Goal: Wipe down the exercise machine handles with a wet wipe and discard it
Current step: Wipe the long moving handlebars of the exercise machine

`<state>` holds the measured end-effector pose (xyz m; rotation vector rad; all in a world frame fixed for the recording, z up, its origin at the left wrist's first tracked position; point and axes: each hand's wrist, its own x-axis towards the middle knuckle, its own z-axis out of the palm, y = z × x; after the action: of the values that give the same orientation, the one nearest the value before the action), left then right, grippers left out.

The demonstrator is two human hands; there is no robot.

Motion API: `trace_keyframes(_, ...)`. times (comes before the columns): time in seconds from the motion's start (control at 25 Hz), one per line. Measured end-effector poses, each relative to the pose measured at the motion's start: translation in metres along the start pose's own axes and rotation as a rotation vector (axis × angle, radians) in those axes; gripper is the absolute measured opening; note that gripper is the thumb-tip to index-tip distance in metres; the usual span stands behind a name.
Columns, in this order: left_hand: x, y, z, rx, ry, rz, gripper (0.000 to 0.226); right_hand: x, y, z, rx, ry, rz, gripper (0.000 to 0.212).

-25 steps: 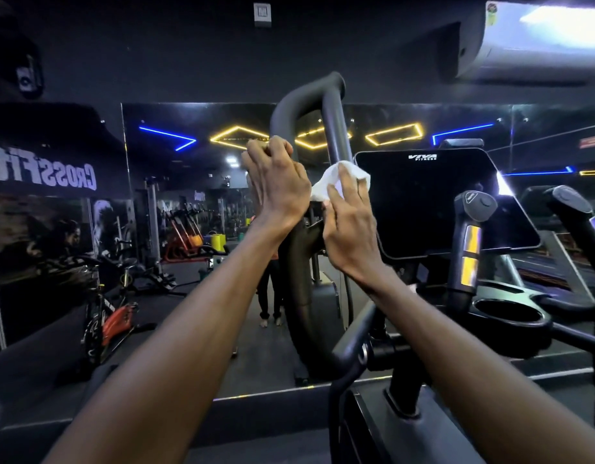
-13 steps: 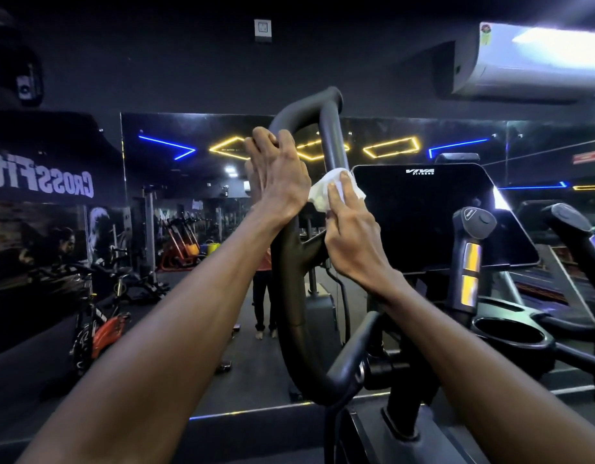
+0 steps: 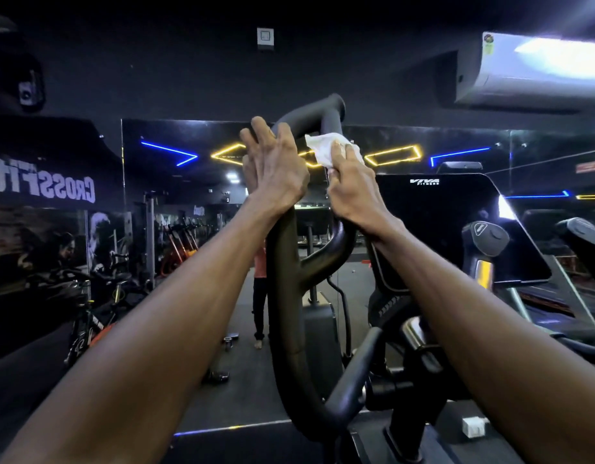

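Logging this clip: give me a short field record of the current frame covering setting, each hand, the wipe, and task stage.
setting: dark gym, mirror wall ahead, air conditioner upper right
machine: black looped handle beside a dark console screen
left hand: grips the handle's outer bar near the top
right hand: presses a white wet wipe against the handle's inner bar
wipe state: crumpled, partly covered by the fingers
task stage: wiping under way; wipe not yet discarded
other handles: short grip at right, untouched now

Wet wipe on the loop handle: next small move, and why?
Probably slide the right hand with the wet wipe up over the loop handle's top bend. The wipe sits just below that uncovered curve, while the left hand steadies the bar.
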<state>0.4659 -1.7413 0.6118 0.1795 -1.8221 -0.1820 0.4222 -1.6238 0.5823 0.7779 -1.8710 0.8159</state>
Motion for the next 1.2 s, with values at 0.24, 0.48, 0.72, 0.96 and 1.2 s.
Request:
trace_keyframes(0.24,0.009,-0.002,0.005,0.026,0.013,0.047,0.03,-0.02,0.008,0.014,-0.051,0.028,-0.014,0.058)
trace_keyframes(0.48,0.024,0.001,0.004,0.009,-0.046,0.058,0.036,0.024,0.003,0.011,-0.089,0.012,-0.008,0.059)
trace_keyframes(0.72,0.033,0.0,0.005,-0.009,-0.087,0.119,0.034,0.057,-0.006,0.01,-0.134,0.061,0.007,0.044)
trace_keyframes(0.96,0.034,-0.002,0.008,0.042,-0.046,0.129,0.039,0.075,-0.002,0.017,-0.192,0.054,0.009,0.043)
trace_keyframes(1.2,0.034,-0.006,0.012,-0.001,0.019,0.114,0.035,0.087,-0.006,0.013,-0.248,-0.004,-0.135,0.05)
